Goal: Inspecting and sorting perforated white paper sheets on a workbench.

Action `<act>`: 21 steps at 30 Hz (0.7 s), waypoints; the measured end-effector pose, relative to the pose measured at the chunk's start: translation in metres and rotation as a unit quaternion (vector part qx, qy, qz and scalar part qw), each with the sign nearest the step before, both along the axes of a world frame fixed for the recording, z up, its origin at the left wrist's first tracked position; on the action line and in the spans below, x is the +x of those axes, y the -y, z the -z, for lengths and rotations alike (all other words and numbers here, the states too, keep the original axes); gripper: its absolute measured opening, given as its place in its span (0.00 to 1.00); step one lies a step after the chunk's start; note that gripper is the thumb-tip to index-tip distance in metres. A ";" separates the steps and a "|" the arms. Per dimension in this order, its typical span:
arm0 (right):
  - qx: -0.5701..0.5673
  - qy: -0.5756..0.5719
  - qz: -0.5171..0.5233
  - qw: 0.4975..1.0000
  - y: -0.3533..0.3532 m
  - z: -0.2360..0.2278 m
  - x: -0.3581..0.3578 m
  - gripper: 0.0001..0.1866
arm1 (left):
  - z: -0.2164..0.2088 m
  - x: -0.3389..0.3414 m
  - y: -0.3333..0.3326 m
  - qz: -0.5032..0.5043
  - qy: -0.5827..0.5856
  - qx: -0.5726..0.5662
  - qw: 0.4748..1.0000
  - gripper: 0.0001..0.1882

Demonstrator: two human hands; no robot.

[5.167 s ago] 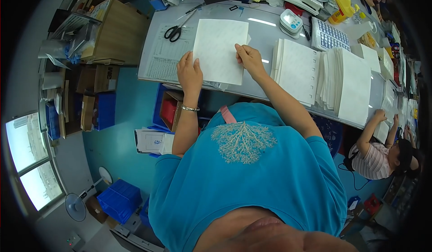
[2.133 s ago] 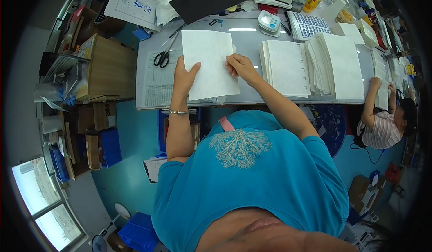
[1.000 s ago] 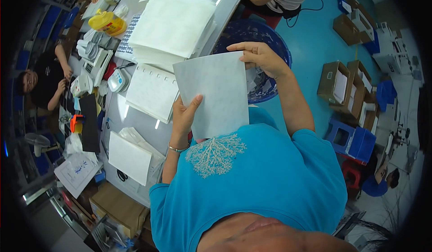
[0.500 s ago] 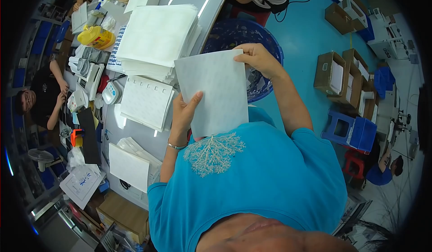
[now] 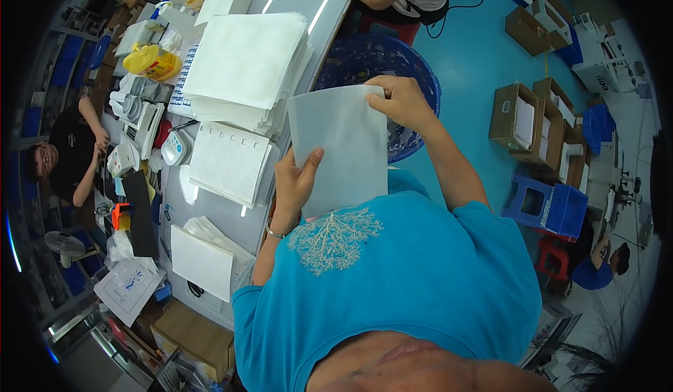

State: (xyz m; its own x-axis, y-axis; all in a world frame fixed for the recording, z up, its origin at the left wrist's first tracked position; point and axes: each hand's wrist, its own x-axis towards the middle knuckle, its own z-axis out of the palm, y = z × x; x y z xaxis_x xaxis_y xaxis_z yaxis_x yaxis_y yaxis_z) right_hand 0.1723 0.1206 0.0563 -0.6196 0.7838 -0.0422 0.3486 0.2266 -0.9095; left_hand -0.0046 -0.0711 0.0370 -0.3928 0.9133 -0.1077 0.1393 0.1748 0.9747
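Note:
A white paper sheet (image 5: 341,147), possibly several together, stands tilted in front of my chest. My right hand (image 5: 403,102) pinches its upper right corner between thumb and fingers. At the lower left edge my left hand (image 5: 297,180) grips it, thumb on the near face and fingers behind. To the left on the table lie a tall stack of white sheets (image 5: 242,59), a pile of sheets with slots along one edge (image 5: 230,161), and a smaller white pile (image 5: 202,260).
Beyond the paper stands a blue bin (image 5: 427,77) with scraps inside. A yellow bottle (image 5: 152,61) and a white device (image 5: 175,147) sit on the table (image 5: 203,210). Co-workers sit at the left and far side. Cardboard boxes (image 5: 515,115) and a blue stool (image 5: 543,203) occupy the floor at right.
The paper has moved slightly right and nearer to me, and its upper edge now bows. My left hand has shifted right with it; my right hand has come slightly down.

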 end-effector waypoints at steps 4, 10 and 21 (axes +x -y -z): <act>0.083 0.031 0.006 0.996 0.009 0.005 -0.007 0.12 | 0.005 0.001 0.009 -0.003 -0.012 -0.031 0.999 0.19; -0.148 -0.062 -0.055 0.986 0.000 0.010 0.002 0.16 | 0.020 0.002 0.013 -0.070 0.178 0.002 0.982 0.18; -0.254 -0.138 -0.086 0.953 0.001 0.009 0.004 0.18 | 0.036 -0.004 0.018 -0.031 0.290 -0.030 0.956 0.22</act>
